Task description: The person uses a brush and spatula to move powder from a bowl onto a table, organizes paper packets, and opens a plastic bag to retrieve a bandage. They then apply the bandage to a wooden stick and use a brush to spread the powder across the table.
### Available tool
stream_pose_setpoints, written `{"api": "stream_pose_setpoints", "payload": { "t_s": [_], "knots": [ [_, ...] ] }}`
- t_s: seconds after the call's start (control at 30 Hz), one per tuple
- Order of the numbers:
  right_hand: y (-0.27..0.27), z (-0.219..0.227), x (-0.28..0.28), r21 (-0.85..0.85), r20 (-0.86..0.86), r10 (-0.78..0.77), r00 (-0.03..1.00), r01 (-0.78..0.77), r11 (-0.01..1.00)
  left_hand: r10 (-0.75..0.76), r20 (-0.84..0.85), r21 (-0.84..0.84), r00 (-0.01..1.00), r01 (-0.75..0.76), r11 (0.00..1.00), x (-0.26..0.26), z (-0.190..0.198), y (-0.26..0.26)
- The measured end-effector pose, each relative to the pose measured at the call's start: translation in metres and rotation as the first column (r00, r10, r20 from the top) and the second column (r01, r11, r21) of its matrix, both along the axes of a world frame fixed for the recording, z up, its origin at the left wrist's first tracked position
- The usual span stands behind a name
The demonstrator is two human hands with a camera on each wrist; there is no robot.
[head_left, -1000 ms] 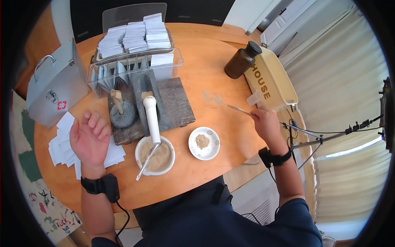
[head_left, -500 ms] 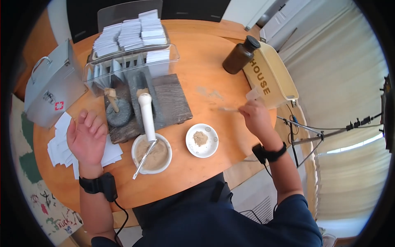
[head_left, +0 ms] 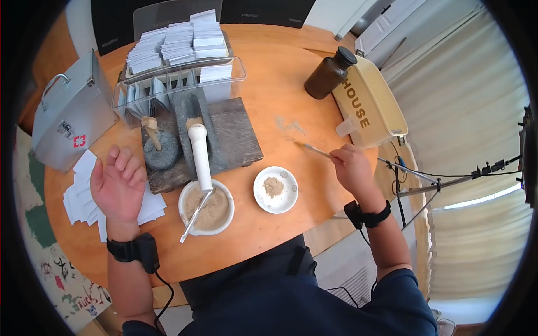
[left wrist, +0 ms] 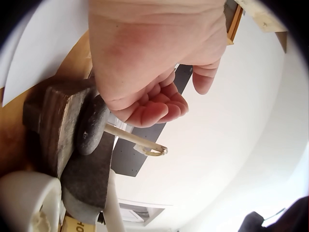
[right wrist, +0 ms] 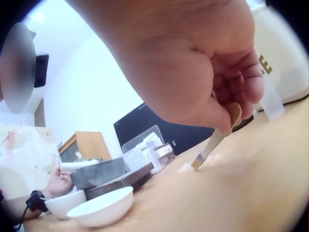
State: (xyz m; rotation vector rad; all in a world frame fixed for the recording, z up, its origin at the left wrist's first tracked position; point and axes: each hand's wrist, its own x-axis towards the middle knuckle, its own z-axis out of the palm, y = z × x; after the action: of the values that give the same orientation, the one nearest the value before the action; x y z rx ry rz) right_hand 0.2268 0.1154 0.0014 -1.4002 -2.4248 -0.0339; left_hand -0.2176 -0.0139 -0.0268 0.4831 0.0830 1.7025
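Observation:
My right hand (head_left: 354,169) pinches the handle of a small flat brush (head_left: 315,149), its bristles down at the tabletop beside a pale smear of powder (head_left: 290,125). In the right wrist view the brush (right wrist: 207,151) slants down from thumb and fingertips to the wood. Palm up, my left hand (head_left: 119,185) rests over folded white papers (head_left: 84,193), fingers loosely curled round nothing. Between the hands stand a white mortar (head_left: 183,215) of tan powder, with a white pestle (head_left: 199,154) and a metal spatula (head_left: 195,217) across it, and a small dish (head_left: 288,200) holding a powder heap.
A dark wooden board (head_left: 238,131) carries a stone trough (head_left: 216,148) and a round stone (head_left: 162,154). Behind are clear bins of white packets (head_left: 210,42). A brown bottle (head_left: 325,78) and cream box (head_left: 372,106) stand right, a silver case (head_left: 73,117) left.
The right hand with the brush has shifted left and slightly down, its bristles moving across the wood near the powder smear. The left hand stays in place. The head view has shifted slightly.

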Motion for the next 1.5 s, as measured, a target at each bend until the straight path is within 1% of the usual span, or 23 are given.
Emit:
{"api": "stream_pose_setpoints", "payload": {
  "t_s": [0.07, 0.2, 0.27, 0.3, 0.37, 0.4, 0.43, 0.5, 0.53, 0.6, 0.63, 0.7, 0.83, 0.9, 0.93, 1.0, 1.03, 1.13, 1.23, 1.33, 1.4, 1.43, 1.5],
  "knots": [
    [-0.005, 0.005, 0.006, 0.026, -0.068, -0.18, 0.981, 0.182, 0.983, 0.013, 0.012, -0.018, 1.0, -0.013, 1.0, -0.001, 0.001, 0.0],
    [-0.008, -0.001, 0.013, 0.014, -0.034, -0.242, 0.97, 0.243, 0.97, -0.005, 0.002, 0.003, 1.0, 0.005, 1.0, -0.002, -0.002, 0.0],
    [-0.008, -0.005, 0.002, 0.023, -0.024, -0.139, 0.99, 0.14, 0.99, -0.019, -0.018, 0.026, 1.0, 0.02, 0.999, -0.003, -0.002, 0.002],
    [-0.011, -0.005, -0.006, 0.024, -0.026, -0.143, 0.989, 0.144, 0.989, -0.015, -0.013, 0.024, 1.0, 0.015, 1.0, -0.003, -0.003, 0.002],
    [-0.018, 0.0, -0.019, -0.027, -0.107, -0.08, 0.991, 0.077, 0.997, -0.012, -0.01, 0.022, 1.0, 0.013, 1.0, -0.004, -0.002, 0.001],
    [-0.018, -0.004, -0.018, 0.067, -0.105, -0.113, 0.988, 0.12, 0.99, -0.006, -0.011, 0.029, 1.0, 0.006, 1.0, -0.005, -0.002, 0.001],
    [-0.016, -0.008, -0.015, 0.068, -0.104, -0.112, 0.988, 0.119, 0.991, 0.005, -0.011, 0.035, 1.0, -0.004, 0.999, -0.005, -0.001, 0.0],
    [-0.013, -0.012, -0.008, 0.071, -0.034, -0.205, 0.978, 0.207, 0.976, 0.005, -0.01, 0.033, 1.0, -0.005, 0.999, -0.006, -0.001, 0.0],
    [-0.015, -0.012, -0.011, 0.071, -0.033, -0.203, 0.979, 0.205, 0.976, 0.004, -0.009, 0.031, 1.0, -0.004, 1.0, -0.005, -0.001, 0.0],
    [-0.022, -0.013, -0.02, 0.034, -0.083, -0.103, 0.991, 0.106, 0.994, -0.004, -0.007, 0.032, 1.0, 0.004, 0.999, -0.004, -0.001, 0.001],
    [-0.021, -0.013, -0.02, 0.033, -0.083, -0.104, 0.991, 0.107, 0.994, -0.011, -0.007, 0.035, 1.0, 0.012, 0.999, -0.004, -0.002, 0.001],
    [-0.016, -0.014, -0.022, 0.093, -0.094, -0.187, 0.978, 0.196, 0.976, -0.009, -0.008, 0.037, 1.0, 0.009, 0.999, -0.004, -0.002, 0.001],
    [-0.005, -0.016, -0.02, 0.125, -0.032, -0.105, 0.994, 0.109, 0.986, -0.003, -0.017, 0.04, 1.0, 0.004, 0.999, -0.006, -0.002, 0.0],
    [-0.01, -0.011, -0.028, 0.031, -0.068, -0.069, 0.995, 0.072, 0.997, 0.001, -0.01, 0.036, 1.0, 0.0, 0.999, -0.006, -0.002, 0.0],
    [-0.007, -0.011, -0.029, 0.03, -0.068, -0.064, 0.996, 0.066, 0.997, -0.001, -0.003, 0.029, 1.0, 0.001, 1.0, -0.006, -0.002, -0.001],
    [0.0, -0.009, -0.027, 0.12, -0.063, -0.129, 0.99, 0.135, 0.983, 0.008, 0.01, 0.015, 1.0, -0.008, 1.0, -0.003, 0.001, -0.002],
    [-0.001, -0.01, -0.026, 0.12, -0.061, -0.134, 0.989, 0.14, 0.983, 0.012, 0.022, 0.004, 1.0, -0.012, 1.0, -0.002, 0.003, -0.001],
    [0.003, -0.012, -0.031, 0.077, -0.03, -0.054, 0.998, 0.056, 0.995, 0.014, 0.017, 0.012, 1.0, -0.014, 1.0, -0.003, 0.001, -0.001],
    [0.001, -0.014, -0.035, 0.087, -0.061, -0.079, 0.995, 0.085, 0.993, 0.006, 0.002, 0.024, 1.0, -0.006, 1.0, -0.006, -0.002, -0.002],
    [0.006, -0.014, -0.034, 0.154, -0.003, -0.122, 0.992, 0.121, 0.981, -0.011, -0.01, 0.043, 1.0, 0.011, 0.999, -0.006, -0.003, 0.0],
    [0.001, -0.012, -0.039, 0.053, 0.004, -0.036, 0.999, 0.036, 0.998, -0.003, 0.005, 0.033, 1.0, 0.003, 0.999, -0.004, 0.0, 0.0],
    [0.003, -0.012, -0.04, 0.051, 0.002, -0.029, 1.0, 0.029, 0.998, 0.004, 0.022, 0.018, 1.0, -0.004, 1.0, -0.005, 0.0, -0.001],
    [0.011, -0.011, -0.037, 0.136, -0.003, -0.067, 0.998, 0.067, 0.988, 0.009, 0.01, 0.026, 1.0, -0.009, 1.0, -0.006, -0.001, -0.002]
  ]
}}
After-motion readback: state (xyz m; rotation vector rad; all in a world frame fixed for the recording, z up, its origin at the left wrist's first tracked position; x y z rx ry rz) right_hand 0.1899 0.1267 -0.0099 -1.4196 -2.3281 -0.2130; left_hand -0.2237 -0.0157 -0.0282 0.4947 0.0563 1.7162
